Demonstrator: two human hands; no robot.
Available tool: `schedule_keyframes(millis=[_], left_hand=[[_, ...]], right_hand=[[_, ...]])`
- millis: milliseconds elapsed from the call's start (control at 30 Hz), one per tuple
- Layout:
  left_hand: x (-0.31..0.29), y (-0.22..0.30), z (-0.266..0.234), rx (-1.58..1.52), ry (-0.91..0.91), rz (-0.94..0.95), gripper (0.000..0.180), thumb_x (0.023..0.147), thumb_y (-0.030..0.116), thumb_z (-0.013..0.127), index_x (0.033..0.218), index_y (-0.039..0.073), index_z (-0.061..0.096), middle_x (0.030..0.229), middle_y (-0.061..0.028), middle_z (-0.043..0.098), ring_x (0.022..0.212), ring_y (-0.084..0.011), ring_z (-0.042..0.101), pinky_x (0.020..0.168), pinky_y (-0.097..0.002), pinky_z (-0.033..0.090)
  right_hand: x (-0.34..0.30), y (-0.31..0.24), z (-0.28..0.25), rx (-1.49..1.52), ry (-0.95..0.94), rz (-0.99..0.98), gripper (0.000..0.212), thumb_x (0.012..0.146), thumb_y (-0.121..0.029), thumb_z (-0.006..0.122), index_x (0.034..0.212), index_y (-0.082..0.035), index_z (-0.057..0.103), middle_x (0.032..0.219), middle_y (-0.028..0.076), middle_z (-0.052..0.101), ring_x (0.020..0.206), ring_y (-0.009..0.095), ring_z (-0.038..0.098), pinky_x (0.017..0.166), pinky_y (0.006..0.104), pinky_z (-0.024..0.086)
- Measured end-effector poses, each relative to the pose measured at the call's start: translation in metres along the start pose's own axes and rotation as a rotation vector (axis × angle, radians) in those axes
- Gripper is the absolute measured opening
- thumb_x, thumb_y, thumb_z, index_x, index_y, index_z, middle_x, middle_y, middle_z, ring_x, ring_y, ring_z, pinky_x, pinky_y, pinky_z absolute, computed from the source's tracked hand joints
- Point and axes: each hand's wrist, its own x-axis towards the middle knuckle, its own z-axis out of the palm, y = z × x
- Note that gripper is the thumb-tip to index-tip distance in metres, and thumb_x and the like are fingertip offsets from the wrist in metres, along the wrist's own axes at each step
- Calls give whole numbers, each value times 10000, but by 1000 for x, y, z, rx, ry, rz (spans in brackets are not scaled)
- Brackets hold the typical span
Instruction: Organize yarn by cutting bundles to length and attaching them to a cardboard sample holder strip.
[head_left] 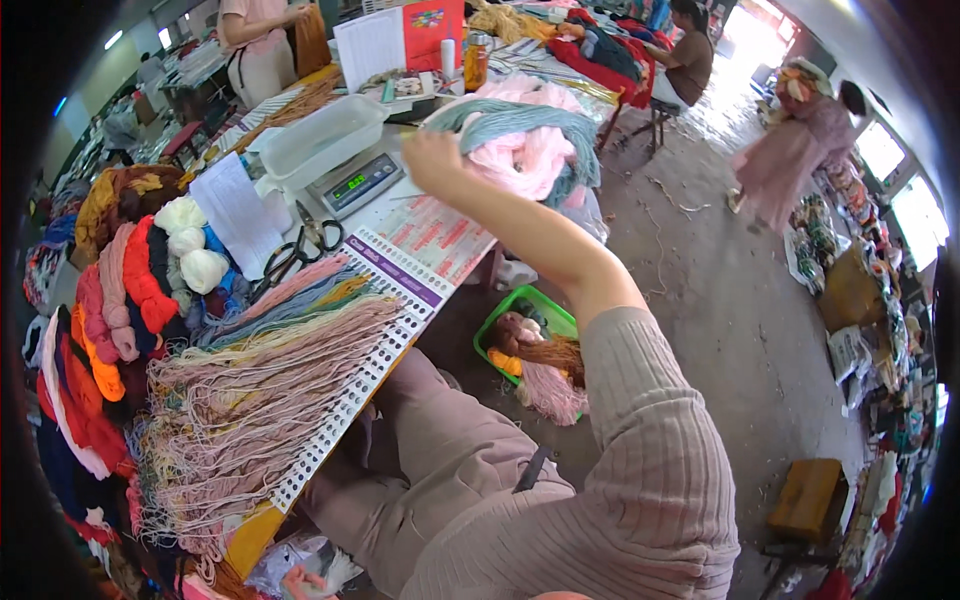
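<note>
My right hand (430,165) reaches across the table beside a heap of pale pink yarn (515,160) with a blue-green skein (570,140) draped over it. Its fingers look curled; whatever they hold is hidden. At the lower edge only some fingers of my left hand (302,580) show, bent, next to white strands (340,570) and a clear plastic bag (285,560). What those fingers grip cannot be made out. Along the table edge, cut threads in pink, cream, blue and yellow (270,380) hang from a white card strip with punched holes (385,325).
Black scissors (300,245) lie by a digital scale (355,185) and a translucent tub (325,140). Coloured skeins (145,275) crowd the left. A green basket (520,310) of yarn stands on the floor. One person (685,50) sits beyond; another (795,140) is at right.
</note>
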Motion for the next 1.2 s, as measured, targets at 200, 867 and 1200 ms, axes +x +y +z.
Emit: schedule_keyframes(millis=[200, 867, 1200], left_hand=[[62, 123, 77, -646, -58, -208, 390, 951, 327, 404, 1172, 34, 535, 1167, -58, 530, 1098, -147, 465, 946, -292, 319], [64, 180, 102, -1266, -306, -270, 449, 959, 335, 388, 1205, -23, 503, 1248, -147, 506, 1148, -232, 488, 977, -367, 380], [50, 164, 68, -1509, -216, -413, 494, 962, 366, 364, 1233, -35, 462, 1221, -163, 519, 1152, -245, 491, 963, -379, 411]], right_hand=[[-163, -152, -105, 1285, -254, -415, 201, 780, -168, 557, 938, -62, 623, 842, 141, 626, 784, 309, 612, 693, 399, 490], [-295, -273, -149, 1929, -846, 13, 136, 902, -142, 542, 891, -14, 588, 748, 27, 598, 653, 100, 600, 587, 251, 503], [-303, -289, -148, 2027, -1134, -6, 232, 961, -201, 439, 900, 7, 521, 776, 85, 600, 612, 128, 579, 572, 221, 448]])
